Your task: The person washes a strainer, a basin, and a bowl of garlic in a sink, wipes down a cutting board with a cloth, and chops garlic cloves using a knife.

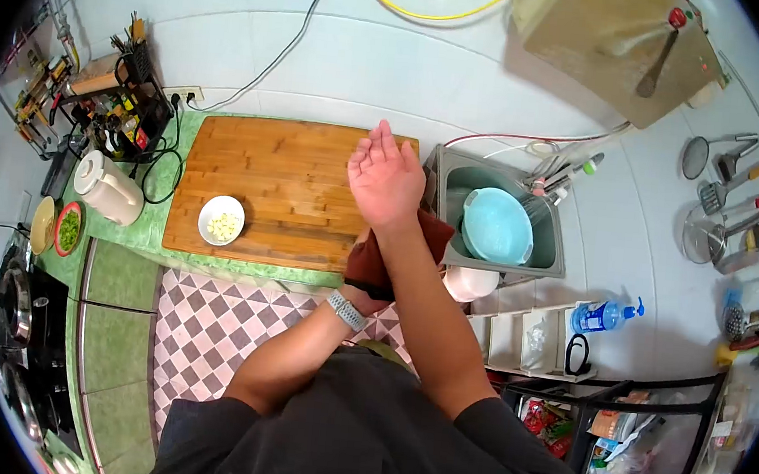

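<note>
A dark reddish-brown cloth (434, 235) is bunched around my right forearm, just below the wrist. My left hand (363, 300), with a watch on its wrist, holds this cloth against the forearm; most of its fingers are hidden by the cloth and arm. My right hand (386, 179) is raised above the right part of the wooden cutting board (286, 166), palm up, fingers stretched out, holding nothing. On the board's left part stands a white bowl (206, 225) with pale chopped pieces inside.
Right of the board, a light blue basin (496, 222) sits in the sink (535, 267). A blue soap bottle (596, 317) stands on a rack. At left are a cream kettle (108, 188), a plate of chopped greens (69, 230) and a stove (50, 335). Utensils hang on the right wall.
</note>
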### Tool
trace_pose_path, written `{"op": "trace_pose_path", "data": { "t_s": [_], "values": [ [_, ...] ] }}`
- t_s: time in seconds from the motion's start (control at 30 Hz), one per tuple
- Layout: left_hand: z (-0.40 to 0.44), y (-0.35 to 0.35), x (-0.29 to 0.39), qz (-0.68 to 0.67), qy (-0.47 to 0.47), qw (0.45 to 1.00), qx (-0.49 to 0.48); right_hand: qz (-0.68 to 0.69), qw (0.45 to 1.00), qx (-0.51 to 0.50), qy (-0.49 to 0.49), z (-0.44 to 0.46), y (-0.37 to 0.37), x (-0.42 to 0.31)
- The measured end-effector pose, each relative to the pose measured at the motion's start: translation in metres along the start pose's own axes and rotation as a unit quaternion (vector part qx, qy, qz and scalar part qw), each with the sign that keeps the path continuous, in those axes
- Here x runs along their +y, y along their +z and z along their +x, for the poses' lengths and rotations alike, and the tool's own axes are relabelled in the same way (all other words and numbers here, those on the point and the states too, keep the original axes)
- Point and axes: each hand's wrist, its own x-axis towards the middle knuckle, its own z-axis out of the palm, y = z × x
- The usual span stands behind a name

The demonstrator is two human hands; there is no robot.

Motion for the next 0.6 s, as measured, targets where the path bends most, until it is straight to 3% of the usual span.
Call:
{"op": "trace_pose_path", "data": {
  "t_s": [0.07, 0.1, 0.13, 0.17, 0.2, 0.23, 0.27, 0.3, 0.33, 0.4, 0.43, 0.47, 0.53, 0.57, 0.6],
  "values": [
    [-0.002, 0.025, 0.002, -0.040, 0.064, 0.995, 0.072, -0.016, 0.999, 0.038, -0.015, -0.009, -0.005, -0.022],
    [0.007, 0.061, -0.019, -0.273, 0.048, 0.959, 0.062, -0.102, 0.994, 0.043, -0.024, -0.009, -0.010, -0.035],
    [0.005, 0.057, -0.011, -0.268, 0.056, 0.960, 0.053, -0.186, 0.981, 0.051, -0.035, -0.011, -0.016, -0.051],
    [0.001, 0.050, -0.004, -0.618, -0.054, 0.784, 0.011, -0.297, 0.949, 0.052, -0.096, -0.009, -0.021, -0.068],
    [0.000, 0.046, 0.007, -0.862, -0.164, 0.479, -0.035, -0.292, 0.949, 0.054, -0.109, -0.004, -0.027, -0.085],
    [-0.002, 0.051, 0.019, -0.803, -0.150, 0.577, 0.023, -0.496, 0.834, 0.099, -0.219, -0.001, -0.032, -0.102],
    [-0.002, 0.055, 0.032, -0.799, -0.151, 0.582, 0.011, -0.666, 0.663, 0.144, -0.310, -0.001, -0.039, -0.116],
    [0.000, 0.060, 0.046, -0.702, -0.064, 0.700, 0.112, -0.730, 0.534, 0.182, -0.385, -0.007, -0.041, -0.125],
    [0.004, 0.068, 0.059, -0.579, 0.031, 0.787, 0.210, -0.725, 0.533, 0.189, -0.392, -0.014, -0.045, -0.131],
    [0.018, 0.086, 0.084, -0.384, 0.159, 0.866, 0.278, -0.811, 0.363, 0.208, -0.408, -0.028, -0.057, -0.132],
    [0.024, 0.083, 0.098, -0.222, 0.238, 0.920, 0.219, -0.846, 0.374, 0.267, -0.270, -0.051, -0.023, -0.121],
    [0.030, 0.079, 0.108, -0.053, 0.306, 0.939, 0.150, -0.855, 0.375, 0.190, -0.303, -0.033, -0.063, -0.126],
    [0.038, 0.087, 0.104, -0.093, 0.302, 0.942, 0.113, -0.895, 0.340, 0.211, -0.195, -0.056, -0.066, -0.137],
    [0.040, 0.094, 0.097, -0.120, 0.284, 0.945, 0.109, -0.897, 0.340, 0.210, -0.190, -0.064, -0.070, -0.143],
    [0.041, 0.102, 0.090, -0.146, 0.266, 0.947, 0.104, -0.890, 0.383, 0.201, -0.144, -0.071, -0.084, -0.149]
  ]
}}
